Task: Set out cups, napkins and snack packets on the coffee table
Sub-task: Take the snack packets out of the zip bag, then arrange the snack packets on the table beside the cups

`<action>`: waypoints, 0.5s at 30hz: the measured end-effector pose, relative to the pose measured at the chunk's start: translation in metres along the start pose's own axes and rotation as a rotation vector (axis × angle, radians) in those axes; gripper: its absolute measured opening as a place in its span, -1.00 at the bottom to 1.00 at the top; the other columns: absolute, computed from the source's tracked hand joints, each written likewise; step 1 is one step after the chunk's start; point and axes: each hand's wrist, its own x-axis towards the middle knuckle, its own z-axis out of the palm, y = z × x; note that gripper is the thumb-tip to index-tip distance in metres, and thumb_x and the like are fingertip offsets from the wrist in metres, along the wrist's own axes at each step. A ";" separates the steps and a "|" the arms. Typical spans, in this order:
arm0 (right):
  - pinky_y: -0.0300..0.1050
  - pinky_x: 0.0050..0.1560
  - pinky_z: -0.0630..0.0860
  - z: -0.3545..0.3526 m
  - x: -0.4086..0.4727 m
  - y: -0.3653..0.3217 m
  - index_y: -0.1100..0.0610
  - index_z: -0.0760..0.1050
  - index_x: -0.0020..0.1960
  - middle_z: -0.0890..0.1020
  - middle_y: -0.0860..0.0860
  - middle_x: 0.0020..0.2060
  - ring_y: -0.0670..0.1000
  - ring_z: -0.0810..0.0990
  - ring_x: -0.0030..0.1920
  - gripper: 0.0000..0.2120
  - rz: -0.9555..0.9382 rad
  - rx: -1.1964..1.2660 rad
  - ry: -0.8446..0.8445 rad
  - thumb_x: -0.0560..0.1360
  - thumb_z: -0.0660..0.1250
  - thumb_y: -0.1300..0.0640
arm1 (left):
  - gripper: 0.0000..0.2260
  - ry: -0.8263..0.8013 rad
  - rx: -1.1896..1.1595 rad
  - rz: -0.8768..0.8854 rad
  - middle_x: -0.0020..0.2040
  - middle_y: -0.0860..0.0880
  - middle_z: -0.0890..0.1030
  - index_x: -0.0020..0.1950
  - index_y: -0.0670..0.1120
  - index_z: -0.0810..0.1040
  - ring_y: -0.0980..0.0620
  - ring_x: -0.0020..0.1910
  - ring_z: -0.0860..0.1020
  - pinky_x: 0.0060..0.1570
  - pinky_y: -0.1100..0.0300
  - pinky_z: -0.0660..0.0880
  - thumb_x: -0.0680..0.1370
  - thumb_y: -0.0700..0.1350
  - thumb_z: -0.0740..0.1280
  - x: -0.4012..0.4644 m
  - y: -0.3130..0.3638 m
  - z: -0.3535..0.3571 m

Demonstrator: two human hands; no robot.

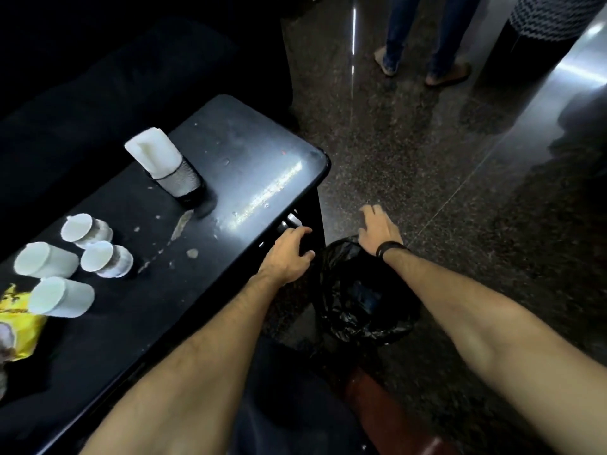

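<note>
Dark speckled floor (427,178) surrounds a black table (249,152) carrying four white paper cups (77,257) and a yellow snack packet (16,326), its print unreadable, near its left edge, while the left hand (289,254) curls over the table's near edge and the right hand (377,231) hovers spread, empty, above a black bin bag (358,303).

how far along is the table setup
Mostly done: four cups stand on the table, napkins sit in a mesh holder, and a yellow packet is out. Neither the left hand nor right hand holds anything. Crumbs remain.
</note>
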 end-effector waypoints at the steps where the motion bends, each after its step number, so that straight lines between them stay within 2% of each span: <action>1: 0.09 0.14 0.46 -0.012 0.005 -0.009 0.16 0.25 0.46 0.35 0.16 0.33 0.22 0.40 0.29 -0.53 -0.018 0.023 0.022 0.59 0.25 0.17 | -0.53 0.029 -0.001 0.010 0.34 -0.06 0.47 0.44 -0.01 0.39 -0.04 0.34 0.46 0.35 0.01 0.39 0.54 -0.06 0.36 -0.001 0.001 -0.008; 5: 0.10 0.24 0.43 -0.048 0.014 -0.072 0.14 0.28 0.45 0.38 0.14 0.35 0.20 0.37 0.35 -0.52 -0.084 0.008 0.174 0.56 0.28 0.12 | -0.58 0.192 0.009 0.023 0.30 -0.10 0.48 0.39 -0.06 0.44 -0.06 0.31 0.45 0.29 0.21 0.27 0.53 -0.10 0.36 -0.023 -0.006 -0.055; 8: 0.07 0.30 0.39 -0.060 0.012 -0.129 0.15 0.30 0.45 0.39 0.15 0.36 0.19 0.37 0.36 -0.50 -0.194 0.026 0.231 0.54 0.29 0.13 | -0.55 0.299 0.012 -0.034 0.37 -0.11 0.42 0.44 -0.09 0.39 -0.07 0.37 0.39 0.35 0.14 0.26 0.56 -0.08 0.33 -0.051 -0.027 -0.094; 13: 0.07 0.32 0.38 -0.053 -0.002 -0.223 0.16 0.30 0.45 0.38 0.15 0.38 0.20 0.36 0.37 -0.47 -0.344 0.027 0.229 0.52 0.33 0.09 | -0.56 0.460 -0.035 -0.117 0.34 -0.12 0.45 0.42 -0.12 0.41 -0.07 0.35 0.42 0.33 0.14 0.29 0.55 -0.09 0.35 -0.118 -0.075 -0.144; 15: 0.08 0.32 0.38 -0.040 -0.015 -0.275 0.16 0.31 0.44 0.39 0.15 0.37 0.20 0.37 0.37 -0.47 -0.456 0.012 0.229 0.52 0.33 0.09 | -0.56 0.523 -0.057 -0.206 0.35 -0.12 0.43 0.42 -0.12 0.40 -0.08 0.36 0.41 0.34 0.13 0.29 0.55 -0.08 0.35 -0.160 -0.108 -0.164</action>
